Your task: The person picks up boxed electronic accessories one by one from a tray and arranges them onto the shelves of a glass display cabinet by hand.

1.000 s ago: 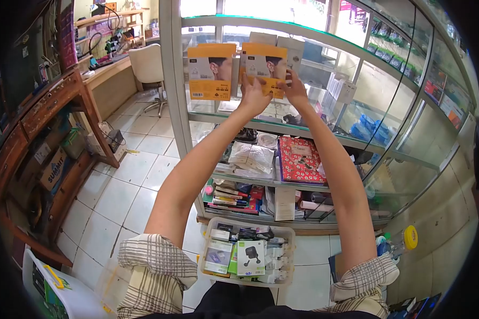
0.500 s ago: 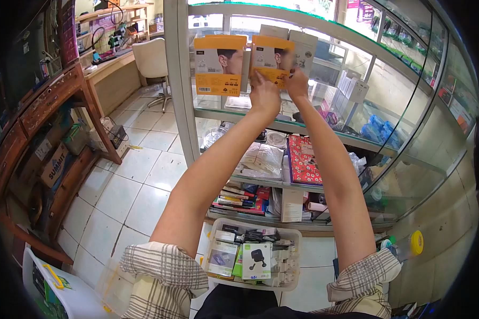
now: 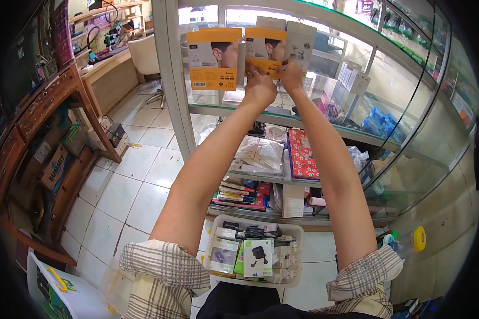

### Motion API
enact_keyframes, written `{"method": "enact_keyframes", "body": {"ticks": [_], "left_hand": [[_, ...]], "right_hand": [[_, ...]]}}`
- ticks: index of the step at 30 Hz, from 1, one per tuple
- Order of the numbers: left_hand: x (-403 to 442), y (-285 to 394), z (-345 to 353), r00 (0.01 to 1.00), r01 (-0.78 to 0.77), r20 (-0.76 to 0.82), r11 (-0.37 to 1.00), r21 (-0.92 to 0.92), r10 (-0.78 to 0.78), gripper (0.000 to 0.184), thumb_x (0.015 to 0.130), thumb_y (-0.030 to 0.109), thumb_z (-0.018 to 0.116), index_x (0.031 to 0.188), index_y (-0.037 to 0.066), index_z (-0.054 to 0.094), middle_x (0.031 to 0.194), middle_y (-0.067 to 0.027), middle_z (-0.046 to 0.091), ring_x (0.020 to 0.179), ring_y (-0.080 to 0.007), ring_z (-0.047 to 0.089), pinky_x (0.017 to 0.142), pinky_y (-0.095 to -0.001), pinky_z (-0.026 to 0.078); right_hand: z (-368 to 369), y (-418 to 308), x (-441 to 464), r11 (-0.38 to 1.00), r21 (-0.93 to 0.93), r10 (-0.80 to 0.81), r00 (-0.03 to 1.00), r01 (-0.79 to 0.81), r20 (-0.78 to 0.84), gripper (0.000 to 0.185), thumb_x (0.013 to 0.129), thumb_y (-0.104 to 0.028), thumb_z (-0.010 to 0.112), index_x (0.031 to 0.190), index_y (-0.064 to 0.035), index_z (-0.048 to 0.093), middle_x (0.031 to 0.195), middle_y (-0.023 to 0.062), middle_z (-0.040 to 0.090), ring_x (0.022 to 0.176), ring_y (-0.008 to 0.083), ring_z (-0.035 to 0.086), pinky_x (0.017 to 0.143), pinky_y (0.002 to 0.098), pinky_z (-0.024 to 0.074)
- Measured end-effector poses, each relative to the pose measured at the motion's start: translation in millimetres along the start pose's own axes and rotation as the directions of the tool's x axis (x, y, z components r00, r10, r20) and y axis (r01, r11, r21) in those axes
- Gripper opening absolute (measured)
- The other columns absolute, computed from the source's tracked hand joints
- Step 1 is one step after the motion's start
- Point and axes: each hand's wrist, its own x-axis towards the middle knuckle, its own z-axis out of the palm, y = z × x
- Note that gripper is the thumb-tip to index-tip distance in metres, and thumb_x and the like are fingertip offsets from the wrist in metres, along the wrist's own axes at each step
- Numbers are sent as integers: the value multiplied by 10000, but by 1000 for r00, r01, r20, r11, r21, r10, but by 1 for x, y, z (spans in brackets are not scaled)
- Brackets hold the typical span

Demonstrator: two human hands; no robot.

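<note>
In the head view, both hands are at an orange and white earphone box (image 3: 263, 45) standing on the glass shelf of the display case. My left hand (image 3: 260, 85) has its fingers curled at the lower left front of this box. At the box's lower right edge, my right hand (image 3: 291, 77) is closed, its fingertips partly hidden. A matching orange and white box (image 3: 213, 58) stands just to the left. Behind and to the right is a grey-white box (image 3: 299, 47) with an earbud picture.
Below stands a clear plastic bin (image 3: 212, 222) of small boxed accessories. Lower shelves hold a red floral box (image 3: 302, 154), plastic packets (image 3: 258, 154) and pens. A white container (image 3: 80, 290) is at lower left, a yellow-lidded jar (image 3: 418, 239) at right, a wooden cabinet (image 3: 48, 101) at left.
My right hand's blurred fingers have settled at the box's right edge, uncovering more of its front and the grey-white box. My left hand stays at its lower front. The view has shifted slightly.
</note>
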Motion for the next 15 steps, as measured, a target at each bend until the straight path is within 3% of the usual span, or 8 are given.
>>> {"method": "enact_keyframes", "body": {"ticks": [2,6,8,9,10,12,14,15], "left_hand": [[-2,-2,0,994,-62,-90,998,-20,60,707,729,213,549,1220,-141,182,1280,-369,97,1189,-442,228,938,-393,330],[-17,-4,-14,991,-102,-96,991,-82,94,592,727,209,553,1149,-137,326,1229,-346,270,1106,-420,372,901,-403,359],[-36,-3,-35,979,-203,-96,935,-290,183,470,725,214,562,1037,-121,454,1113,-313,427,986,-385,487,841,-415,390],[-55,-1,-42,953,-244,-249,924,-294,172,337,738,180,555,976,-56,530,1025,-238,517,902,-339,537,787,-390,414],[-73,-1,-50,960,-226,-228,927,-299,161,337,738,180,555,976,-56,530,1025,-238,517,902,-339,537,787,-390,414],[-114,-8,-67,888,-405,-413,766,-499,201,250,764,125,523,984,10,552,958,-182,555,867,-318,548,762,-362,428],[-160,-15,-85,861,-461,-434,766,-449,264,208,790,90,493,980,53,569,935,-139,562,829,-275,560,723,-309,443],[-185,-19,-88,912,-380,-345,771,-512,221,205,808,103,488,986,40,567,956,-124,563,850,-237,562,735,-283,436]], "right_hand": [[-4,-3,0,1000,18,-13,996,11,93,344,686,-179,622,920,39,494,902,243,555,876,377,531,757,420,418],[-12,-12,-9,999,-17,50,994,-48,96,434,686,-221,626,969,62,457,973,276,507,943,399,485,788,430,402],[-38,-27,-21,999,32,-3,991,-1,134,489,693,-261,624,1009,60,435,1031,278,459,1006,402,432,834,425,372],[-48,-31,-30,996,91,-29,994,20,107,447,701,-242,613,1004,47,456,1021,267,455,999,385,429,853,409,354],[-64,-42,-45,984,145,-109,994,105,20,390,714,-206,595,996,32,469,1013,240,458,984,368,433,852,399,350],[-105,-67,-87,967,194,-156,987,162,-43,335,727,-169,577,989,17,483,1004,214,461,968,350,438,851,389,346],[-142,-85,-135,911,276,-296,952,307,-80,244,735,-90,540,963,-10,505,969,163,472,935,319,449,818,371,357],[-153,-86,-162,918,274,-280,958,286,-61,244,735,-90,540,963,-10,505,969,163,472,935,319,449,818,371,357]]}}
